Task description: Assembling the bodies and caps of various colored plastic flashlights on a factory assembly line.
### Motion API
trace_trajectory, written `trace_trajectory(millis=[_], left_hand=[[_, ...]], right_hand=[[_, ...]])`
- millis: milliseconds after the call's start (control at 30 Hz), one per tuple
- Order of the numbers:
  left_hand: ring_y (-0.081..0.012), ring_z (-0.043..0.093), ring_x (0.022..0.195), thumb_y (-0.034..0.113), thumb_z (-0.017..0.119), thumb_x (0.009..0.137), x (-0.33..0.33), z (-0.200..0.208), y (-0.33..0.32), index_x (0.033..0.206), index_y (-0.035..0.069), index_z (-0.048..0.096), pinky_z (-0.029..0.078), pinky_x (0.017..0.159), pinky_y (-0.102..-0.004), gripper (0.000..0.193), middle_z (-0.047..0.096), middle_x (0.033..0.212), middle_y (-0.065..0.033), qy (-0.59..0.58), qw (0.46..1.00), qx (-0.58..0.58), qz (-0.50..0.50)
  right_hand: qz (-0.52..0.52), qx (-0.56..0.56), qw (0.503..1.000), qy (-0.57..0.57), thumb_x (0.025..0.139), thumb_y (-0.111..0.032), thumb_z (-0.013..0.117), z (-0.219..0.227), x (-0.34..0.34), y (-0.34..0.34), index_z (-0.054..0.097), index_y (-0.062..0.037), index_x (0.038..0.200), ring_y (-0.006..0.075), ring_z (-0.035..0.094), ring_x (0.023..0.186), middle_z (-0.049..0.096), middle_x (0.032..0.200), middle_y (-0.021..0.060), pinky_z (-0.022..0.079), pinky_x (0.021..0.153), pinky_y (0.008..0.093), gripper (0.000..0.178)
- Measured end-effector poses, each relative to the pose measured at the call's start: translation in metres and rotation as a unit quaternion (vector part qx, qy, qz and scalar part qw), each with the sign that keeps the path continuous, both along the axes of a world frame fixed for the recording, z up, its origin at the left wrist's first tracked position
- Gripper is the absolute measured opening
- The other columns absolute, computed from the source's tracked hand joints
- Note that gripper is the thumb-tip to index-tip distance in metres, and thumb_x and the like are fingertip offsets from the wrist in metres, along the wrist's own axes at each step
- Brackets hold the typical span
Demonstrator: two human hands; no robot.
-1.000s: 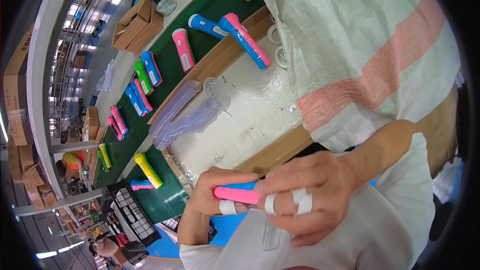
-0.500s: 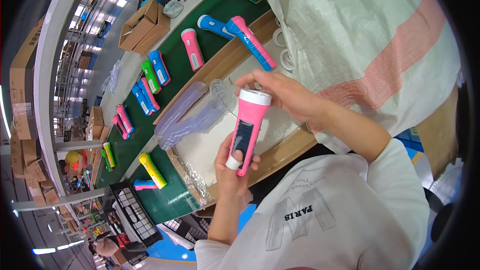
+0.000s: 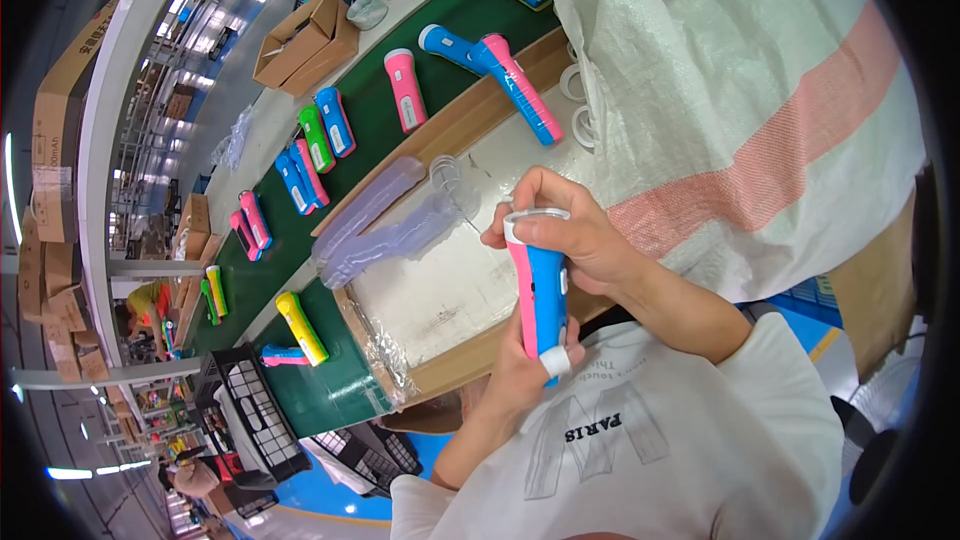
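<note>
Just above the person's white shirt (image 3: 635, 410), a pink and blue flashlight (image 3: 546, 285) is up in both hands, with its lamp end pointing away from the body. It is turned round from half a second ago: the dark panel is out of sight now, and a blue side shows next to a strip of pink. The left hand (image 3: 517, 368) is curled round the bottom end, with white wrap on what looks like its thumb.

The right hand (image 3: 585, 240) has come in close too. It is bent round the lamp end and seems to pinch the white rim (image 3: 541, 213), with the thumb in front. How hard it squeezes, I cannot tell. I think this means both ends are held firm, and the lamp end is the part getting the care now.

Behind the hands is a shallow cardboard tray (image 3: 458, 372). Clear plastic sleeves (image 3: 390, 230) lie inside it, and they look the same as before. Another flashlight (image 3: 522, 92) rests across its far edge, near some white rings (image 3: 583, 127). Beyond that, more flashlights (image 3: 405, 90) lie on the green table (image 3: 345, 345). A big white sack (image 3: 690, 110) stands on the right.
</note>
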State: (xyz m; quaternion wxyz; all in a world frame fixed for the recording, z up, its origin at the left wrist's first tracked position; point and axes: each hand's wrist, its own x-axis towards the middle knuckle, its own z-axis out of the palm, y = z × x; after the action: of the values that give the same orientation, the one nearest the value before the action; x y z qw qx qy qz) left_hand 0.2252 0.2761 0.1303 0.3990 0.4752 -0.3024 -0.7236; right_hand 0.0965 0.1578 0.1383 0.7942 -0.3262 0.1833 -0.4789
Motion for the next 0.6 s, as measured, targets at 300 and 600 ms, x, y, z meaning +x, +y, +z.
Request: trace_trajectory(millis=[300, 600], left_hand=[[-0.0307, 0.066, 0.077, 0.008, 0.069, 0.076, 0.009, -0.02, -0.012, 0.124, -0.001, 0.045, 0.052, 0.067, -0.0376, 0.055, 0.064, 0.094, -0.0188, -0.441, 0.843, -0.308, 0.005], [-0.0181, 0.056, 0.058, 0.007, 0.07, 0.071, 0.034, -0.01, -0.038, 0.129, 0.002, 0.042, 0.046, 0.046, -0.028, 0.065, 0.057, 0.089, -0.0119, 0.042, 0.999, 0.01, 0.002]], right_hand=[[-0.083, -0.121, 0.985, 0.09, 0.079, -0.009, 0.064, -0.008, -0.009, 0.012, 0.044, -0.0087, 0.089, 0.0202, 0.061, 0.093, 0.06, 0.092, 0.0139, 0.05, 0.08, 0.0337, 0.022], [-0.072, 0.091, 0.99, 0.085, 0.094, -0.032, 0.058, -0.018, -0.009, -0.02, 0.05, -0.0072, 0.118, 0.0136, 0.055, 0.098, 0.056, 0.104, 0.0085, 0.045, 0.082, 0.027, 0.035]])
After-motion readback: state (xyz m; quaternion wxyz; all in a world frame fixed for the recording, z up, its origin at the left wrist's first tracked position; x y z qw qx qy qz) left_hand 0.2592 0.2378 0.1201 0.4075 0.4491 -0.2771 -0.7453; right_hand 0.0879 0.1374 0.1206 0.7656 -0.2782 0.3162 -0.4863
